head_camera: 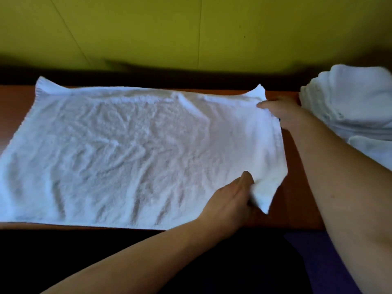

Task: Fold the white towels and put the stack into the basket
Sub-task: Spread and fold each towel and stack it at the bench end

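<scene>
A white towel [131,149] lies spread flat and wrinkled across the brown table [297,209]. My left hand [231,200] pinches its near right corner, which is lifted and folded up off the table. My right hand [280,112] grips the far right edge near the far corner, thumb on top of the cloth. A stack of folded white towels [347,102] sits at the right end of the table, just beyond my right hand. No basket is in view.
A yellow-green wall [191,28] stands right behind the table. Another white towel [373,149] lies at the right edge, below the stack. The table's front edge runs close to my body.
</scene>
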